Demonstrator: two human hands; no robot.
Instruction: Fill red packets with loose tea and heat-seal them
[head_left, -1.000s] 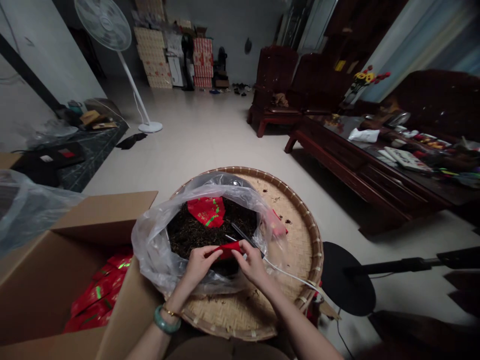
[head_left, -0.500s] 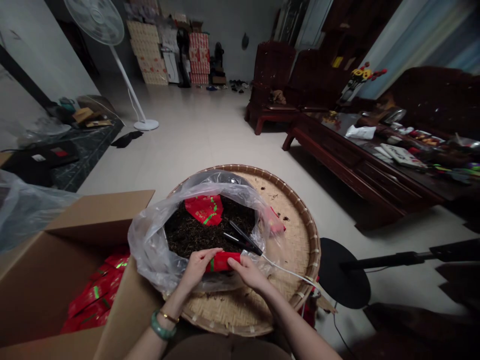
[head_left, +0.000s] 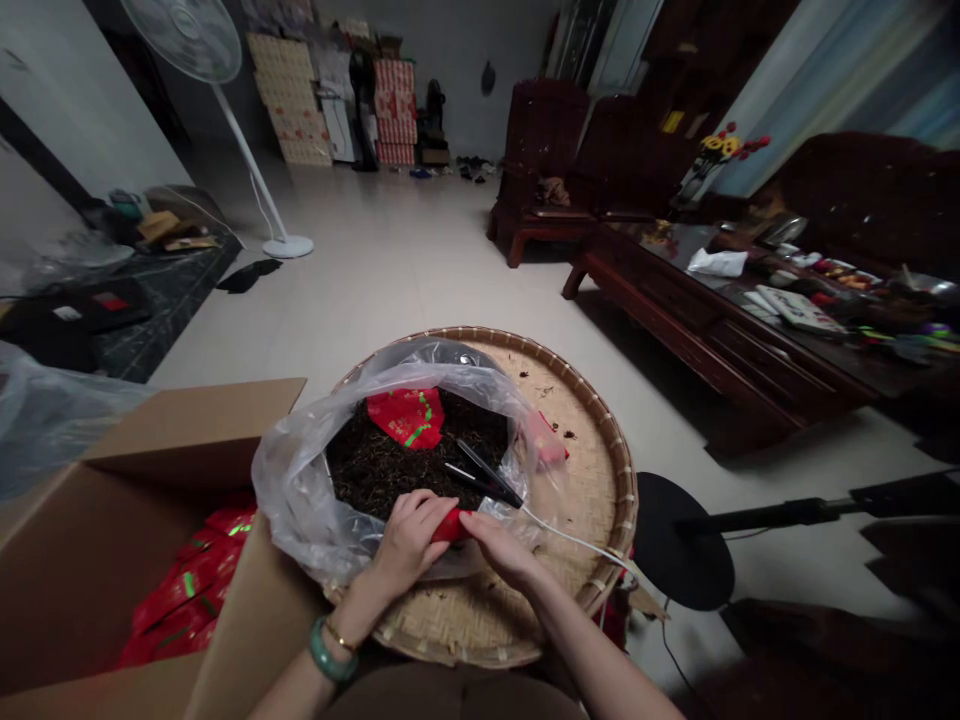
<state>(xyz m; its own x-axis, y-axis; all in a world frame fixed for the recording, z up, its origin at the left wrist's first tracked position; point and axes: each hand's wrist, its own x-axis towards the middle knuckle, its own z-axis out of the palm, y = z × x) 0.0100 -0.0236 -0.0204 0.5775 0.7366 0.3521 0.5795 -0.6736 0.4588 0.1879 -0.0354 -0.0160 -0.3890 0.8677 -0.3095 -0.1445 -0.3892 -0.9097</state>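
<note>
A small red packet (head_left: 452,527) is held between my two hands over the near rim of a clear plastic bag (head_left: 300,460). My left hand (head_left: 409,540) is wrapped over the packet's left part and hides most of it. My right hand (head_left: 499,545) grips its right end, thumb on top. Dark, dry, leafy stuff like loose tea (head_left: 375,470) fills the open bag. On it lie several red packets (head_left: 409,415) with green marks. A black heat sealer like a hair straightener (head_left: 487,475), its jaws apart and a white cord attached, rests just beyond my right hand.
The bag stands on a round woven bamboo tray (head_left: 592,440), with another red packet (head_left: 551,440) at its right. Left is an open cardboard box (head_left: 247,600) holding several red packets (head_left: 187,590). A black round stand base (head_left: 682,540) is close on the right.
My left hand has slid right and closed over the packet, covering its green stripe. My right hand stays at the packet's right end. The view has shifted slightly.
</note>
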